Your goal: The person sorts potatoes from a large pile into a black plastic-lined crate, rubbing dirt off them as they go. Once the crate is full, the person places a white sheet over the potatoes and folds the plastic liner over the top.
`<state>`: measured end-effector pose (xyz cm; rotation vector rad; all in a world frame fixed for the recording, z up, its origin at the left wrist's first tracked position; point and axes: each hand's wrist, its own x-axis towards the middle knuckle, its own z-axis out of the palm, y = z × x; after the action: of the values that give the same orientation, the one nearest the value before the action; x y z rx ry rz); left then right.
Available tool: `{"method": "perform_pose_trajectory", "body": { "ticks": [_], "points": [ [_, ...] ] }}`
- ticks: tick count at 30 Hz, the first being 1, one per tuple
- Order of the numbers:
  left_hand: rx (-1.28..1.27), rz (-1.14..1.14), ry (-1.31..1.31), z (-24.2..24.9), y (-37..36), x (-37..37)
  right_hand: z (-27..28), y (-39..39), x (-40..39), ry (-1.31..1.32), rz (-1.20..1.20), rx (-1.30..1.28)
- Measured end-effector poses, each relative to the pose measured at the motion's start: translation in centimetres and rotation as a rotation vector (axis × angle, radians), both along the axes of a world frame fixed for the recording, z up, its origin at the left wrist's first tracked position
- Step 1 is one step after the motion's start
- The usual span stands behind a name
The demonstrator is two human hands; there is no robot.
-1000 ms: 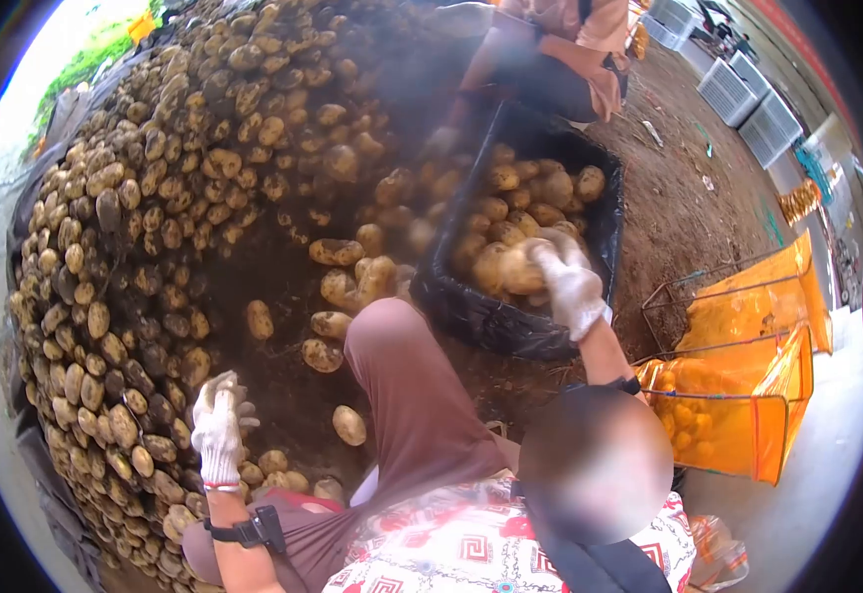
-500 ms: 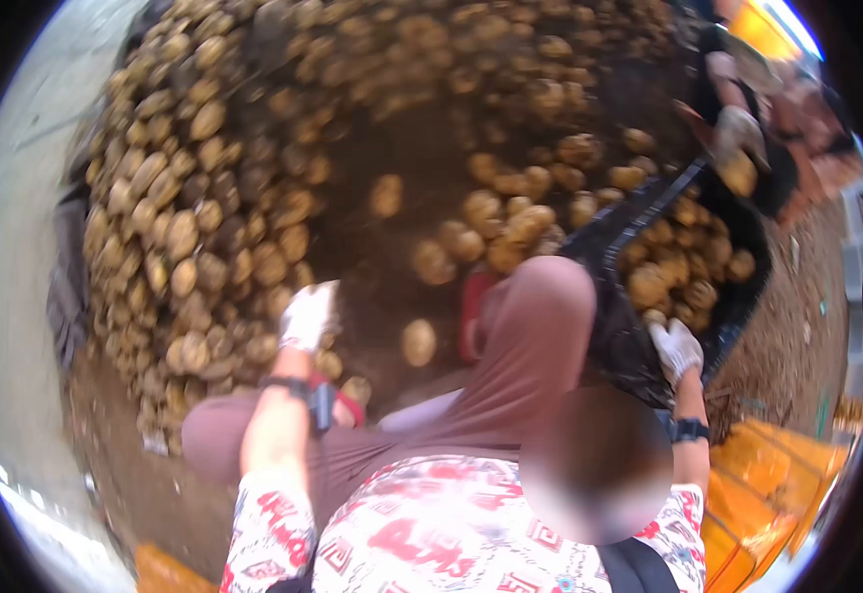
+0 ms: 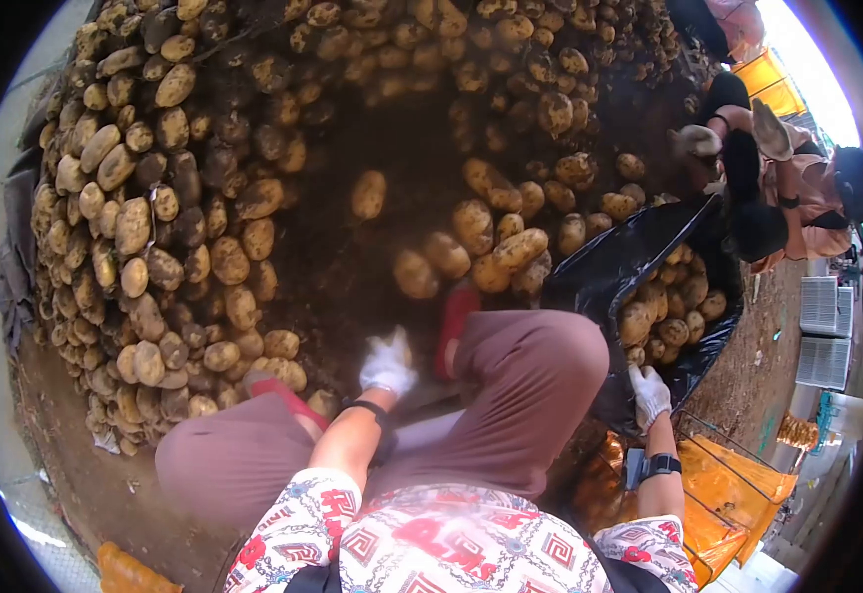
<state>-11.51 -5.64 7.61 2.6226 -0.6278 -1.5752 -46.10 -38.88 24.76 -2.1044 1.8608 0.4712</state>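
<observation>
My left hand [image 3: 387, 368], in a white glove, reaches down between my legs. Its fingers are blurred and curl round a potato, of which only a brownish edge shows at the fingertips. My right hand [image 3: 650, 397], gloved too, pinches the near rim of a black plastic bag [image 3: 604, 262]. Inside the open bag lie several potatoes [image 3: 661, 311]. Loose potatoes [image 3: 496, 242] rest on the soil in front of my knee, left of the bag. A single potato [image 3: 368, 195] sits apart on the dark ground.
A big heap of potatoes [image 3: 125, 227] curves round the left and far sides. A co-worker [image 3: 797, 188] in gloves crouches beyond the bag. Orange sacks [image 3: 733, 494] lie beside my right arm. Grey crates [image 3: 827, 331] stand at the far right.
My left hand has moved right from the heap's edge onto the potato between my legs. The right hand stays at the bag's rim. The co-worker's hand has drawn back from the bag.
</observation>
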Motion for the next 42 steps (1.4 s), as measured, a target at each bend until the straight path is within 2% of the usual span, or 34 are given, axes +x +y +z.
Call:
{"method": "perform_pose_trajectory", "body": {
  "ticks": [2, 4, 6, 7, 8, 10, 11, 12, 13, 14, 16, 17, 18, 20, 21, 22, 23, 24, 25, 26, 27, 29, 30, 31, 32, 33, 34, 36, 37, 38, 40, 42],
  "points": [
    [-0.043, 0.037, 0.060, -0.6, 0.1, 1.0, 1.1, 0.1, 1.8, 0.055, -0.023, -0.008],
    [-0.094, 0.392, 0.219, -0.2, -0.2, 2.4, 1.0, -0.8, 1.7, 0.085, -0.054, 0.044],
    [-0.180, 0.779, 0.343, -1.0, -0.2, 3.5, -4.6, -3.3, -4.7, -0.233, 0.029, 0.110],
    [-0.250, 0.995, 0.383, -2.3, -0.2, 3.8, -4.8, -3.2, -5.5, -0.304, 0.009, 0.113],
    [-0.408, 1.262, 0.568, -0.1, -0.4, 4.7, -4.1, -2.5, -5.0, -0.375, -0.010, 0.116],
    [-0.777, 1.418, 0.905, 0.3, -0.6, 6.2, -2.8, -1.2, -2.2, -0.351, -0.157, 0.092],
    [-0.794, 1.403, 1.218, -1.5, -0.8, 7.8, -4.0, -2.3, -4.1, -0.301, 0.074, 0.105],
    [-0.975, 1.257, 1.288, 3.6, -2.0, 8.1, -0.9, -1.7, -0.8, -0.067, 0.113, 0.093],
    [-1.102, 1.229, 1.300, 5.6, -3.0, 8.3, 2.6, -0.9, 3.1, 0.168, 0.161, 0.096],
    [-1.254, 1.161, 1.460, 8.1, -4.4, 8.6, 4.2, -0.2, 5.5, 0.274, 0.097, 0.051],
    [-1.361, 0.907, 1.536, 12.5, -7.2, 9.3, 4.7, 0.5, 6.7, -0.180, 0.150, -0.267],
    [-1.346, 0.915, 1.548, 14.9, -8.2, 9.3, 9.4, 3.3, 10.6, -0.460, 0.113, -0.244],
    [-1.316, 0.920, 1.564, 17.4, -9.2, 9.0, 9.1, 4.2, 11.7, -0.728, 0.105, -0.240],
    [-1.274, 0.940, 1.519, 20.6, -11.4, 8.4, 13.3, 7.4, 16.2, -1.072, 0.109, 0.061],
    [-1.290, 0.675, 1.593, 23.2, -12.7, 8.2, 8.5, 6.8, 17.3, -1.333, 0.210, 0.043],
    [-1.388, 0.548, 1.334, 25.2, -14.0, 7.0, 9.1, 7.9, 18.9, -1.408, 0.297, -0.052],
    [-1.448, 0.437, 1.061, 27.2, -15.2, 5.7, 12.2, 8.8, 19.6, -1.404, 0.177, 0.105],
    [-1.559, 0.309, 0.872, 29.1, -16.5, 3.4, 13.0, 9.0, 20.3, -1.490, 0.140, 0.117],
    [-1.553, 0.049, 0.675, 30.1, -17.0, 2.5, 13.2, 8.6, 20.6, -1.564, 0.004, 0.180],
    [-1.392, 0.002, 0.685, 32.3, -17.0, 1.5, 13.2, 7.9, 20.3, -1.644, -0.119, 0.266],
    [-1.358, -0.102, 0.593, 33.3, -16.9, 0.9, 12.9, 7.2, 18.7, -1.772, -0.192, 0.384],
    [-1.311, -0.239, 0.398, 33.7, -16.2, 0.6, 10.1, 5.2, 14.9, -1.845, -0.205, 0.402],
    [-1.189, -0.225, 0.367, 33.8, -15.8, 1.1, 10.4, 4.7, 11.9, -1.817, -0.265, 0.440],
    [-1.071, -0.207, 0.337, 33.7, -14.9, 2.3, 7.1, 3.9, 9.5, -1.796, -0.211, 0.243],
    [-0.951, -0.182, 0.304, 33.5, -14.2, 3.2, 8.1, 3.7, 6.9, -1.642, -0.289, 0.149],
    [-0.947, -0.094, 0.244, 32.6, -13.5, 3.5, 9.0, 3.4, 4.2, -1.484, -0.367, 0.077],
    [-0.941, -0.008, 0.183, 31.6, -12.9, 4.0, 7.2, 2.3, 2.0, -1.176, -0.345, -0.060],
    [-0.933, 0.168, 0.265, 30.5, -11.8, 5.4, 3.5, 0.2, -2.3, -0.497, -0.320, -0.228],
    [-0.909, 0.222, 0.255, 29.5, -11.4, 6.4, 5.9, 0.3, -2.6, -0.288, -0.261, -0.078],
    [-0.887, 0.276, 0.242, 29.0, -11.3, 7.2, 3.7, -0.3, -4.1, -0.055, -0.144, 0.007],
    [-0.851, 0.220, 0.228, 29.7, -10.6, 8.2, 1.6, -1.1, -6.1, -0.025, -0.027, -0.011],
    [-0.786, 0.184, 0.114, 31.6, -9.9, 8.5, 6.7, -2.6, -5.1, 0.026, 0.046, 0.183]
  ]
}}
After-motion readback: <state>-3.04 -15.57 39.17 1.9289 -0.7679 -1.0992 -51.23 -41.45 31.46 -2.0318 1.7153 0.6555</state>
